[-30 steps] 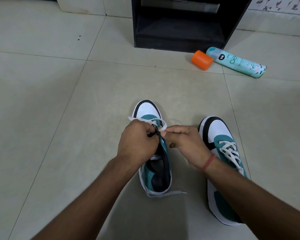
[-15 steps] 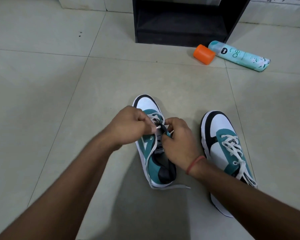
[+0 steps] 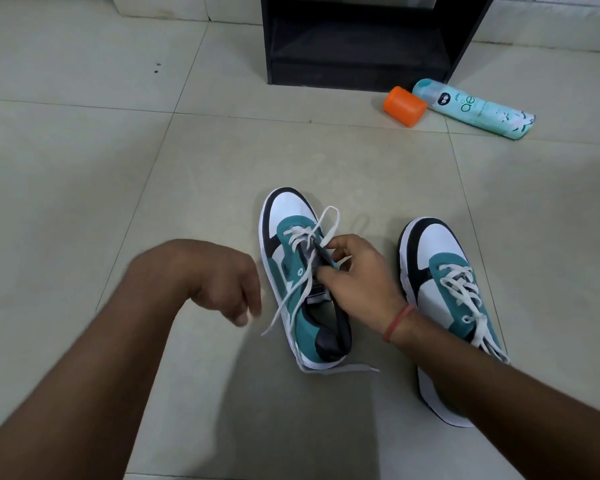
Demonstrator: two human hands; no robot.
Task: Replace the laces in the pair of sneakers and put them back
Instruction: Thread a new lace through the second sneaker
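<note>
Two teal, white and black sneakers stand on the tiled floor. The left sneaker (image 3: 302, 296) is partly laced, with a white lace (image 3: 293, 299) through its lowest eyelets. One strand trails off towards its left side and a loop sticks up by the toe. My right hand (image 3: 357, 282) pinches the lace loop and the dark tongue at the sneaker's throat. My left hand (image 3: 222, 282) hangs curled and blurred just left of the sneaker, beside the loose strand. Whether it pinches the lace is unclear. The right sneaker (image 3: 440, 271) is fully laced, and my right forearm covers its heel.
A black open shelf unit (image 3: 357, 46) stands on the floor at the back. In front of it an orange cap (image 3: 404, 106) and a mint-green spray can (image 3: 475, 109) lie on the tiles. Another lace end (image 3: 357, 369) lies behind the left sneaker's heel.
My left hand has left the sneaker's throat and swung out to the left and down. A lace strand now runs out that way. My right hand stays on the tongue.
</note>
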